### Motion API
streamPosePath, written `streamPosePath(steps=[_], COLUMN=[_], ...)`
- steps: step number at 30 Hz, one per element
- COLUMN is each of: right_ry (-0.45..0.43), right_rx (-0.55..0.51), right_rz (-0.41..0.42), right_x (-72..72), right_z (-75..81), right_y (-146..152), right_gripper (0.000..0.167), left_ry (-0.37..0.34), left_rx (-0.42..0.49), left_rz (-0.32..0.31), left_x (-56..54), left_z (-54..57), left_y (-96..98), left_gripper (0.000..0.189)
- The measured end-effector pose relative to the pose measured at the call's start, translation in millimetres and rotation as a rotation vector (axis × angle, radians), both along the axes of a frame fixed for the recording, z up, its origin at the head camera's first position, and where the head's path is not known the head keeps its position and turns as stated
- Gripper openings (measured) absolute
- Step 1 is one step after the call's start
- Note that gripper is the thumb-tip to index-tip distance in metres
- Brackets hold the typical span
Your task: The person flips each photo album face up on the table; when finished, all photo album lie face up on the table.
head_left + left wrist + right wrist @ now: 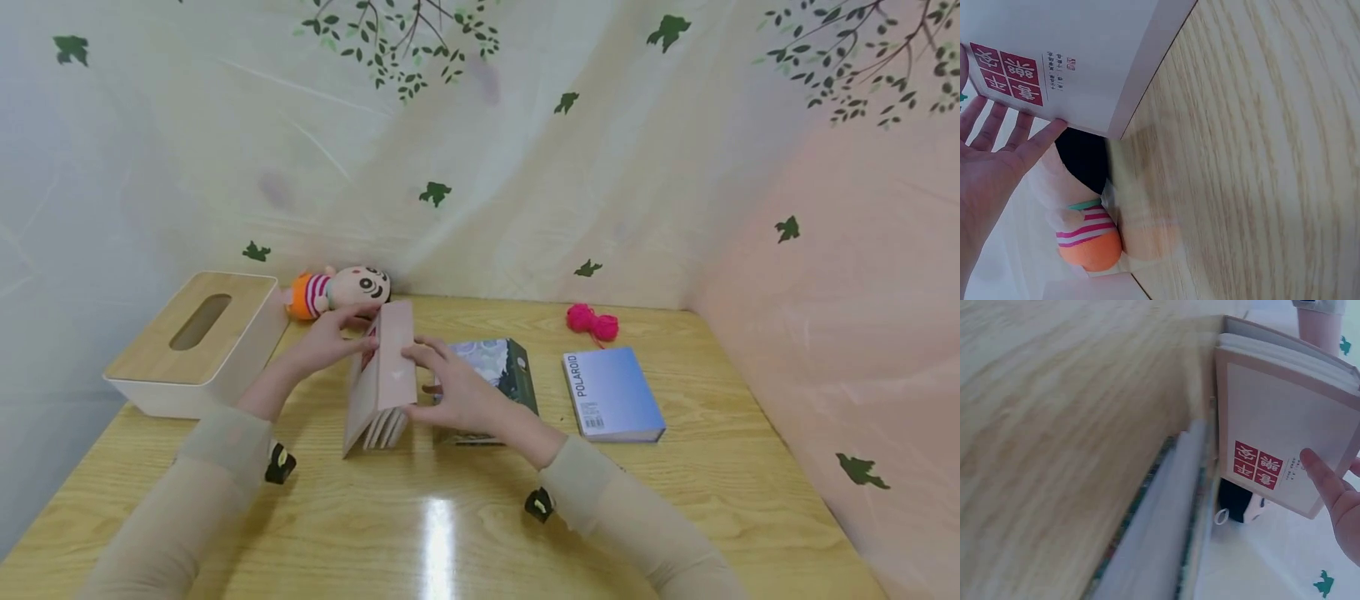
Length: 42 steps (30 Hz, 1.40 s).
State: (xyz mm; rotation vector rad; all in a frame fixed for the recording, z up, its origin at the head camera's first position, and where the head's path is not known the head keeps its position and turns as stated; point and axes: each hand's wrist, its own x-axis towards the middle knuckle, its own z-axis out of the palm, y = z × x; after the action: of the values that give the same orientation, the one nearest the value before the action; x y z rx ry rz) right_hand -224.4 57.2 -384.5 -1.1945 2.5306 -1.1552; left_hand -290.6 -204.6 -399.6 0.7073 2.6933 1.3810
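A pale pink book (395, 358) stands tilted on its edges, spine uppermost and covers spread apart at the bottom. My left hand (326, 342) grips its far left side, thumb on the cover. In the left wrist view, fingertips of that hand line the edge of the cover (1091, 69), near red squares with white characters. Along the spine's right side, my right hand (465, 396) holds the book with curved fingers. One finger (1319, 472) presses on the cover in the right wrist view. Under the right hand lies a dark green illustrated book (519, 367), partly hidden.
To the left stands a white tissue box (191, 358) with a wooden lid. A doll (341, 292) in stripes and orange lies behind the pink book. A blue Polaroid album (615, 396) and a pink yarn bundle (592, 322) are on the table's right side.
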Motion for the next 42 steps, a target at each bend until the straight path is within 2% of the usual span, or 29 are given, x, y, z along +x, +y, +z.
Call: streamPosePath(steps=[6, 13, 18, 23, 28, 32, 36, 42], right_ry=[0.009, 0.011, 0.046, 0.017, -0.038, -0.101, -0.049, 0.052], right_rx=[-0.075, -0.137, -0.144, -0.155, -0.203, -0.184, -0.119, -0.003], right_rz=[0.036, 0.062, 0.081, 0.085, 0.075, 0.054, 0.062, 0.075], right_x=[3.2, 5.1, 6.8, 9.6, 10.7, 12.4, 14.2, 13.6], right_z=[11.6, 19.7, 19.5, 15.7, 12.3, 5.8, -3.0, -13.5], right_y=[-0.4, -0.8, -3.4, -7.7, -13.0, -15.3, -18.5, -25.9], right_gripper=[0.071, 0.069, 0.070, 0.073, 0.079, 0.082, 0.080, 0.075], left_ry=[-0.050, -0.045, -0.083, -0.080, -0.055, -0.084, -0.145, -0.115], left_rx=[0.126, 0.236, 0.312, 0.362, 0.285, 0.205, 0.168, 0.112], left_rz=[-0.009, 0.020, -0.008, -0.041, -0.060, -0.047, -0.023, 0.029], left_x=[7.3, 12.5, 14.1, 17.8, 19.2, 24.4, 30.5, 34.5], left_z=[0.4, -1.9, -3.8, -3.8, 3.3, 9.9, 12.5, 7.9], left_y=[4.0, 8.0, 6.7, 1.4, -6.2, -11.7, -12.3, -13.4], left_gripper=[0.061, 0.061, 0.065, 0.062, 0.058, 0.053, 0.051, 0.048])
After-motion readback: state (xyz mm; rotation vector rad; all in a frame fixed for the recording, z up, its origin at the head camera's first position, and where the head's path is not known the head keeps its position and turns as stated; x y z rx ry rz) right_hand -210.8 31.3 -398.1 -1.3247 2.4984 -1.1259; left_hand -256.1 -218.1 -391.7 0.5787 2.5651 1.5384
